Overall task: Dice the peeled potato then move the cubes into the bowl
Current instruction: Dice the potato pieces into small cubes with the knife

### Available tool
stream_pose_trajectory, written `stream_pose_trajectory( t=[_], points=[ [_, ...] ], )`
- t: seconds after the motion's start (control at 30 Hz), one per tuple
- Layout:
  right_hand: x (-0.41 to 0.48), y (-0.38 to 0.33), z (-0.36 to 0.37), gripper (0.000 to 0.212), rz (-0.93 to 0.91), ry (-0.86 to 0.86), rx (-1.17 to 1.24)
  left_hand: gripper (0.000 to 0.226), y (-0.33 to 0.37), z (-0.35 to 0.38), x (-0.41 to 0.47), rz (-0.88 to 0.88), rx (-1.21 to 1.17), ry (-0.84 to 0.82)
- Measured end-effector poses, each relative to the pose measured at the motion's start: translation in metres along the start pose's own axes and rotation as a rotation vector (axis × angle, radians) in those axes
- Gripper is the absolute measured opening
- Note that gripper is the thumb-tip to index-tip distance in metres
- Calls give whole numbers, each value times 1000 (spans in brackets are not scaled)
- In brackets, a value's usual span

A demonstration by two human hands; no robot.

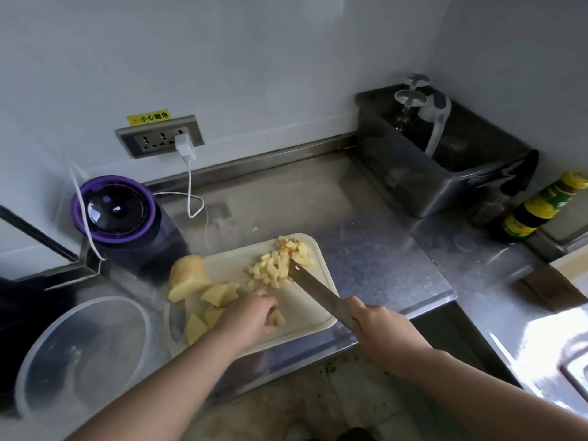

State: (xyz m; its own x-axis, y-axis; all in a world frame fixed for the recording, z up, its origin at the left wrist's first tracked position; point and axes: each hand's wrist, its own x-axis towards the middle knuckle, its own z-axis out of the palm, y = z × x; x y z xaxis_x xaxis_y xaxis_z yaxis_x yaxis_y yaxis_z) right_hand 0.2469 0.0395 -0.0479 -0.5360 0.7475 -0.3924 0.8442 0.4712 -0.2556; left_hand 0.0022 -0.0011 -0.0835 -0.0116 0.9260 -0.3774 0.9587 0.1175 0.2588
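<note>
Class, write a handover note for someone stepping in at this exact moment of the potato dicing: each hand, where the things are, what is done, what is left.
Left hand: holds a small potato piece down on the cutting board.
Right hand: grips the knife, with the blade tip at the pile of cubes near the board's far right corner.
Done: part of the potato is diced.
Left: dice the big uncut chunk and the slices at the board's left end. The bowl, left of the board, shows no cubes yet, so all of them must go in.
</note>
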Motion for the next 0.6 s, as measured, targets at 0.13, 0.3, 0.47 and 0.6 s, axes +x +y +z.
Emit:
stream_pose_trajectory(
  t=[0.13, 0.3, 0.47, 0.6],
  points=[
    [2, -5, 7, 21, -15, -34, -3, 29, 7, 12, 2, -125, -48, 87],
    [1, -10, 7, 26, -50, -20, -50, 26, 22, 16, 5, -232, -131, 237],
    [0, -11, 6, 41, -85, -38, -82, 23, 16, 22, 1, -282, -251, 309],
    [1, -13, 6, 46, -115, -55, -136, 22, 14, 25, -2, -296, -269, 325]
  ],
)
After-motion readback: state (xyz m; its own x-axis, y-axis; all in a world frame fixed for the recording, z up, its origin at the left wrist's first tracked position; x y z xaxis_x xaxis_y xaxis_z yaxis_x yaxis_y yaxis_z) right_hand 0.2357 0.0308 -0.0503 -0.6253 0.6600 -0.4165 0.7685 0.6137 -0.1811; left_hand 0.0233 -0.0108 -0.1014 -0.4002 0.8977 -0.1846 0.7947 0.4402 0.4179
